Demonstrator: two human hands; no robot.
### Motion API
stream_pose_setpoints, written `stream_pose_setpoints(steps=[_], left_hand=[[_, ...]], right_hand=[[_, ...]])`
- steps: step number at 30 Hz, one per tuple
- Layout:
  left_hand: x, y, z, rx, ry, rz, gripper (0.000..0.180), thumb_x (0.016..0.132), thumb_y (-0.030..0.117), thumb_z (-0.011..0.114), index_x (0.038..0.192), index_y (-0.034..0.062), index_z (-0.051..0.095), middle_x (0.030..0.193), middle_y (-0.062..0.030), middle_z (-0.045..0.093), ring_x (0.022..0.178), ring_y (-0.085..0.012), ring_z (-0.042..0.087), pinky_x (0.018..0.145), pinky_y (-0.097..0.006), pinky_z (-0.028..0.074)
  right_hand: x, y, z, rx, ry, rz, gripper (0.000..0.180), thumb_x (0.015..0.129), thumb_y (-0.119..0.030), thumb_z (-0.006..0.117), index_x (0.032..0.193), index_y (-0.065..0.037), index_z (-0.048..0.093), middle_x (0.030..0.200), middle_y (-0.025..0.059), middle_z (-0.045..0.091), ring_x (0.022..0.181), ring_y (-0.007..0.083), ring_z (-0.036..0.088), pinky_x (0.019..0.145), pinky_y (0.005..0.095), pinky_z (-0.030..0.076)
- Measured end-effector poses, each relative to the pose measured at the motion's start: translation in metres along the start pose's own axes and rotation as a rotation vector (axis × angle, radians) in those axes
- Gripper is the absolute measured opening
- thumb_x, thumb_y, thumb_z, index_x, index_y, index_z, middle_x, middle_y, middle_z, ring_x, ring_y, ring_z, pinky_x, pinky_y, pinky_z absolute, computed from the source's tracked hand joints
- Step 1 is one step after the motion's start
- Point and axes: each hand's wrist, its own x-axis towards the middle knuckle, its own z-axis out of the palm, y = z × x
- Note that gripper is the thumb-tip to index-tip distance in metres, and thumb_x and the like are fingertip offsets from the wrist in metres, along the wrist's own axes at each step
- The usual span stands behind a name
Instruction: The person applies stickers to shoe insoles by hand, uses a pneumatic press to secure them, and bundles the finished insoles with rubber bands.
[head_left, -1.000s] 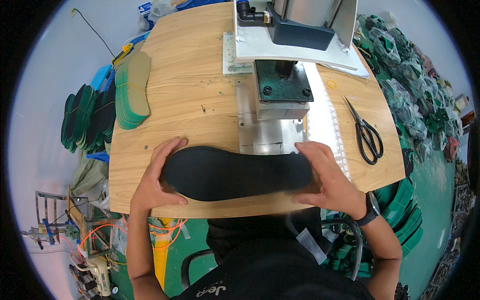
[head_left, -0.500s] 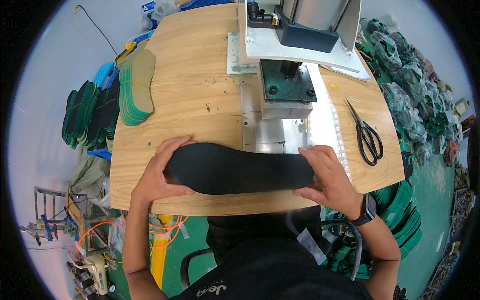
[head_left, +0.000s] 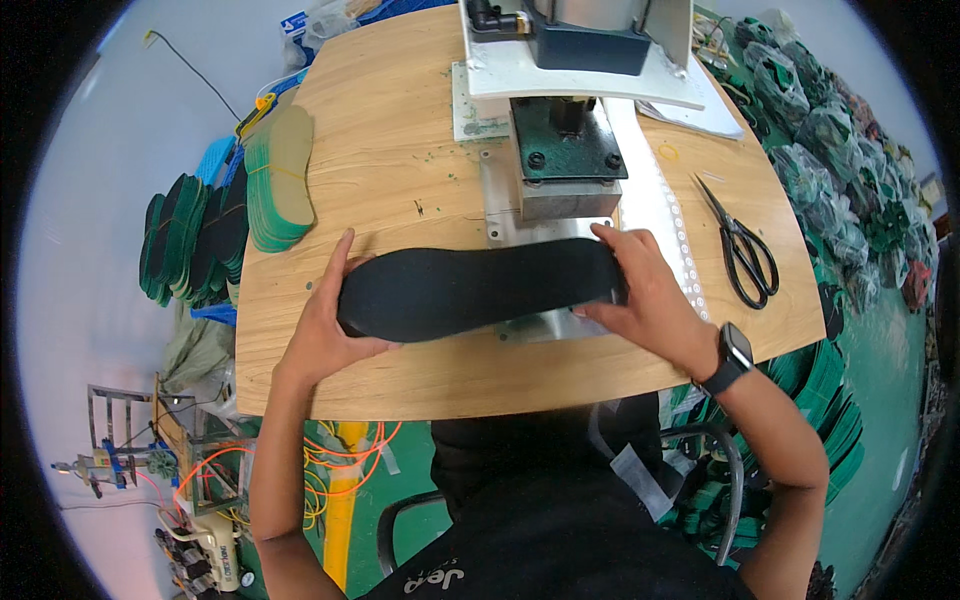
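A black insole (head_left: pixel 470 288) is held level between my two hands, in front of the press. My left hand (head_left: pixel 325 318) grips its broad rounded end, thumb at the near edge and fingers round the far side. Its narrower end sits in my right hand (head_left: pixel 645 290), pinched between thumb and fingers. Just beyond is the press (head_left: pixel 568 150), with a dark bolted plate over a metal block. The insole hides part of the metal base plate (head_left: pixel 545 328) beneath it. Whether the insole touches that plate I cannot tell.
Black scissors (head_left: pixel 745 250) lie on the right of the wooden table (head_left: pixel 380 160). A banded stack of tan-and-green insoles (head_left: pixel 283 180) is at the left edge, with black insole bundles (head_left: pixel 180 235) beyond it. Bagged green pieces (head_left: pixel 815 170) are heaped at the far right.
Both hands have moved the insole away from me, toward the press. Its right end is now raised and tilted slightly. The view has also shifted a little.
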Motion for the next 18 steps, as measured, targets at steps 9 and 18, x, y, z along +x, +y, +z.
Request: stream_pose_setpoints(steps=[9,18], left_hand=[[0.029,-0.014,-0.007,-0.088,0.001,0.030,0.119,0.045,0.016,0.089,0.147,0.0133,0.027,0.123,-0.0176,0.054,0.115,-0.0282,0.052,0.100,-0.036,0.039],[0.042,-0.019,-0.010,0.012,-0.002,0.051,0.119,0.045,0.021,0.090,0.146,0.0133,0.029,0.134,-0.0171,0.046,0.125,-0.0283,0.044,0.106,-0.037,0.034]], right_hand=[[0.019,0.016,0.015,0.047,0.112,-0.012,0.056,0.067,-0.009,0.077,0.116,-0.001,0.051,0.097,0.0157,0.055,0.094,0.0324,0.048,0.082,0.0396,0.042],[0.026,0.010,0.014,0.019,0.156,0.104,0.049,0.068,-0.011,0.078,0.109,-0.002,0.052,0.095,0.0152,0.053,0.093,0.0330,0.048,0.082,0.0404,0.040]])
